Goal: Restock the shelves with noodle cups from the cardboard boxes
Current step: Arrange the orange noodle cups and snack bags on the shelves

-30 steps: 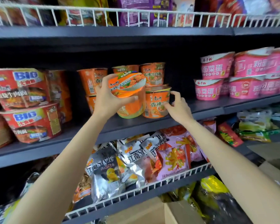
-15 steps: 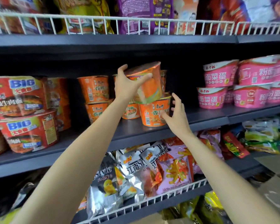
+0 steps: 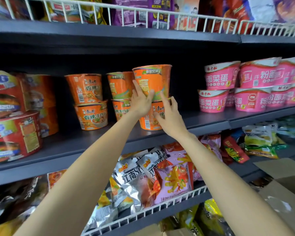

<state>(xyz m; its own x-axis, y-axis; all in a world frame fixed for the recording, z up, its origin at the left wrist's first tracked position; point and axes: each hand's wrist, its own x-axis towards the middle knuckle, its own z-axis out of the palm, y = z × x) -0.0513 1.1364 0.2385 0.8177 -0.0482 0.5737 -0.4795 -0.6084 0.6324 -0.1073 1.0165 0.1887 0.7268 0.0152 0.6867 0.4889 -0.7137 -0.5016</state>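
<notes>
An orange noodle cup [image 3: 153,79] stands upright on top of a second orange cup [image 3: 150,119] on the dark middle shelf [image 3: 203,119]. My left hand [image 3: 140,101] touches the upper cup's front with straight fingers. My right hand [image 3: 169,114] lies with spread fingers against the lower cup and the seam between the two. More orange cups [image 3: 89,101] are stacked in twos to the left, and another pair [image 3: 120,96] sits just behind my left hand.
Red big-size noodle tubs [image 3: 14,116] fill the shelf's left end and pink noodle cups [image 3: 249,86] its right. Snack bags [image 3: 153,176] sit behind a white wire rail below. An open cardboard box [image 3: 283,189] is at the lower right. A shelf of bags hangs overhead.
My left hand lifted the tilted orange cup, set it upright on the lower cup and let go of it. My right hand moved from beside the lower cup onto it.
</notes>
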